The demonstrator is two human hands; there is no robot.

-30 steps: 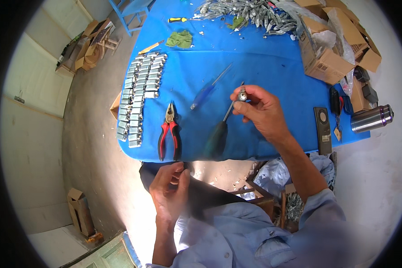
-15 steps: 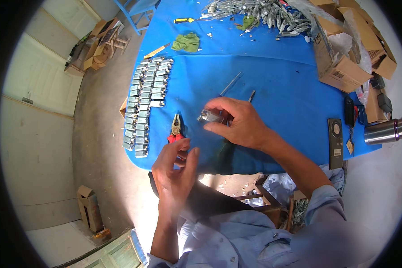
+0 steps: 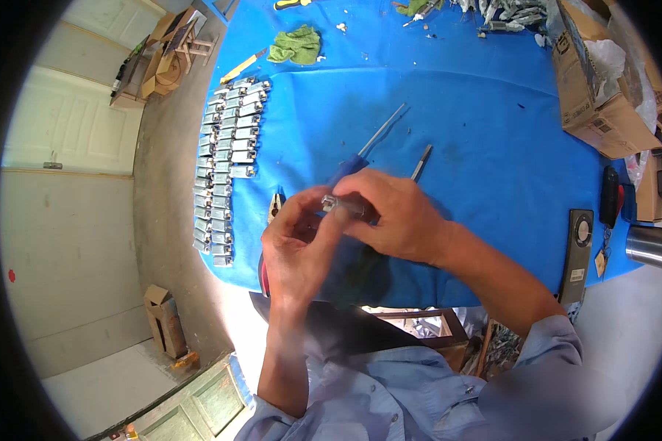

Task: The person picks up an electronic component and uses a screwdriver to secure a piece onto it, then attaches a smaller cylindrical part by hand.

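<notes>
In front of me, above the near part of the blue-covered table, my right hand (image 3: 404, 220) grips a small silver block-shaped metal part (image 3: 333, 202) by one end. My left hand (image 3: 296, 246) closes its thumb and fingers on the other end of that part, so both hands meet there. Pliers (image 3: 274, 209) lie partly hidden behind my left hand. Just beyond my hands a blue-handled screwdriver (image 3: 381, 132) points away, and a dark slim metal tool (image 3: 422, 162) rests to its right. Similar silver parts (image 3: 224, 158) stand in neat columns at the left.
A green cloth (image 3: 295, 45) and a brown strip-like tool (image 3: 243, 65) lie at the far left. More metal parts (image 3: 513, 13) are heaped at the back right. At the right are a cardboard box (image 3: 603, 125), a flat dark device (image 3: 577, 253), keys and a steel flask (image 3: 651, 246).
My left hand has moved up and right from above the pliers and now pinches the part held in my right hand. The view has shifted nearer the table.
</notes>
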